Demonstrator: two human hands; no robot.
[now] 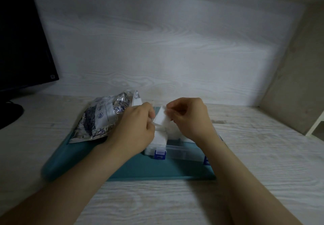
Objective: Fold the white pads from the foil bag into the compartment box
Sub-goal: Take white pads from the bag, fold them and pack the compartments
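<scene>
The left hand (138, 125) and right hand (189, 118) together pinch one white pad (162, 118), grips closed on its opposite edges, just above the compartment box (184, 152) near the far edge of the table (263, 154). It looks light, soft and limp (probably springy), so hold the edges and crease gently.

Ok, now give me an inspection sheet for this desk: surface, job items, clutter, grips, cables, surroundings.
Surface: pale wood-grain desk, teal mat under the work.
Job's things: foil bag lies on the mat's left; clear compartment box to its right, white pads in its left end; one white pad held above it.
Clutter: nothing seen.
Grips: left hand and right hand both pinch the held pad.
Cables: nothing seen for certain; too dim by the monitor foot.
Surroundings: dark monitor left, wood-grain back wall, side panel right.
</scene>
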